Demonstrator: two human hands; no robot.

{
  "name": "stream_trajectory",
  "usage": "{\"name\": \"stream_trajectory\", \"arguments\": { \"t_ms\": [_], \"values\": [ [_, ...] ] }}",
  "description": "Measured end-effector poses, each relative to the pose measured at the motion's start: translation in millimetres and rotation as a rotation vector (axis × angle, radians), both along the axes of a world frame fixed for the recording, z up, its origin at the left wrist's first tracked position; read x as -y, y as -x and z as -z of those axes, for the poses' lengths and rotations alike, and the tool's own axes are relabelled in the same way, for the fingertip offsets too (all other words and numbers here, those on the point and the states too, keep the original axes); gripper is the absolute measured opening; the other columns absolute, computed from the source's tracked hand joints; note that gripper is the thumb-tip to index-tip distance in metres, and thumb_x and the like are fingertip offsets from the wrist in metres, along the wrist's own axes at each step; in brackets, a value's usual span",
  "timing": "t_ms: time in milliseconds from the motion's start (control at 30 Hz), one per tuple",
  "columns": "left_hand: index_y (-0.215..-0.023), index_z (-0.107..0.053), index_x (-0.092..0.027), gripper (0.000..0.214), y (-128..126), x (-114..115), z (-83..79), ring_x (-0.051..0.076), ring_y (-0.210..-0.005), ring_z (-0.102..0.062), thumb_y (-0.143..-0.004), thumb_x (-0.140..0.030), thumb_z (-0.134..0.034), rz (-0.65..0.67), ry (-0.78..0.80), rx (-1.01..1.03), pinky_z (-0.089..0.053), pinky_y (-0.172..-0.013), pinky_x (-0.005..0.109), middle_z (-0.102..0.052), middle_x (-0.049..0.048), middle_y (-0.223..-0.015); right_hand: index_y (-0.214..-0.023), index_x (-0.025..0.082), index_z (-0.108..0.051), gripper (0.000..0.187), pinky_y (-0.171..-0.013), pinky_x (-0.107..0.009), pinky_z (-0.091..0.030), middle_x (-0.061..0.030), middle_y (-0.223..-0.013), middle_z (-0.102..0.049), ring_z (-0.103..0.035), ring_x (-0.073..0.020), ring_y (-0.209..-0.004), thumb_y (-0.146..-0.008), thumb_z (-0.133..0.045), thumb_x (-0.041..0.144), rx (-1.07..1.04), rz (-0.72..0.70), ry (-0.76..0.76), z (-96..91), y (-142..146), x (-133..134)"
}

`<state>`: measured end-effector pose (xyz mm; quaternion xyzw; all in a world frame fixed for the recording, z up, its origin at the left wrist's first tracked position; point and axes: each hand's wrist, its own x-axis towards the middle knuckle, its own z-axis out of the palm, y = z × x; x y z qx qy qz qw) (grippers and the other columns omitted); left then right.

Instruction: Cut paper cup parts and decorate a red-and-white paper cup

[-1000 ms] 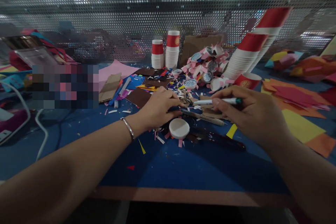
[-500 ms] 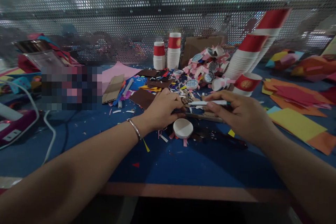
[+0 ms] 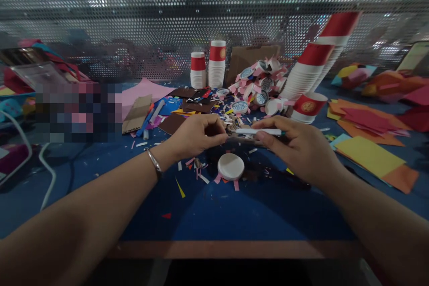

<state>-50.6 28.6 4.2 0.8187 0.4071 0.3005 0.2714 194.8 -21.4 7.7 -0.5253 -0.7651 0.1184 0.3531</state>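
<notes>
My left hand (image 3: pixel 196 136) hovers just above the blue table (image 3: pixel 234 214), a bangle on its wrist. Its fingers are pinched on something small and dark that I cannot make out, at the left end of a thin brown stick (image 3: pixel 243 140). My right hand (image 3: pixel 298 147) is closed on a white marker (image 3: pixel 259 131) with a green end, held level and pointing left over the stick. The two hands almost meet. A white round disc (image 3: pixel 231 166) with pink paper tabs lies on the table just below them, among paper scraps.
Behind the hands are two stacks of red-and-white paper cups (image 3: pixel 216 65), a long leaning stack (image 3: pixel 315 71), a single cup (image 3: pixel 306 107) and a heap of fringed discs (image 3: pixel 259 82). Coloured paper sheets (image 3: pixel 368 154) lie right, a white cable (image 3: pixel 47 170) left. A perforated metal screen (image 3: pixel 134 18) closes the back.
Both hands have drawn closer together and slightly toward me. The marker has moved left with my right hand; the stick now sits between the two hands.
</notes>
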Motion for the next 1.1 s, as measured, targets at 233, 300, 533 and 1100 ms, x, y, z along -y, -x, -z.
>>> {"name": "stream_trajectory", "arguments": {
  "t_ms": [233, 300, 533, 1100],
  "values": [
    [-0.081, -0.068, -0.018, 0.011, -3.6, 4.3, -2.9, 0.013, -0.066, -0.062, -0.083, -0.025, -0.076, -0.081, 0.033, 0.134, -0.049, -0.063, 0.027, -0.070, -0.0004, -0.073, -0.114, 0.022, -0.074, 0.025, -0.048, -0.025, -0.037, -0.0018, -0.083, -0.075, -0.053, -0.0113, -0.048, -0.099, -0.060, 0.038, -0.003, -0.086, 0.007, 3.6, 2.6, 0.5],
    [-0.080, -0.068, -0.018, 0.011, -5.5, 6.0, -4.5, 0.013, -0.066, -0.063, -0.083, -0.024, -0.077, -0.150, 0.005, 0.140, -0.050, -0.063, 0.027, -0.072, 0.0002, -0.073, -0.116, 0.022, -0.073, 0.026, -0.054, -0.026, -0.040, -0.0049, -0.100, -0.077, -0.061, -0.0136, -0.059, -0.100, -0.059, 0.037, 0.005, -0.101, 0.020, 4.3, 3.6, -0.8],
    [-0.081, -0.065, -0.017, 0.018, -13.7, 16.5, -6.7, 0.016, -0.069, -0.070, -0.085, -0.030, -0.077, -0.232, -0.010, 0.277, -0.056, -0.065, 0.029, -0.073, 0.0022, -0.075, -0.114, 0.022, -0.071, 0.023, -0.061, -0.028, -0.041, -0.0017, -0.085, -0.075, -0.061, -0.0152, -0.062, -0.103, -0.054, 0.033, -0.007, -0.088, -0.026, 1.5, 7.3, 0.0],
    [-0.101, -0.068, -0.012, 0.024, -19.2, 47.6, -12.3, 0.019, -0.077, -0.062, -0.106, -0.028, -0.051, 0.158, -0.579, -0.348, -0.046, -0.068, 0.029, -0.070, 0.0074, -0.088, -0.112, 0.018, -0.071, 0.020, -0.067, -0.025, -0.048, -0.0044, -0.096, -0.079, -0.073, -0.0163, -0.078, -0.105, -0.055, 0.027, 0.011, -0.108, -0.239, 7.9, 10.5, 4.3]
  ]
}}
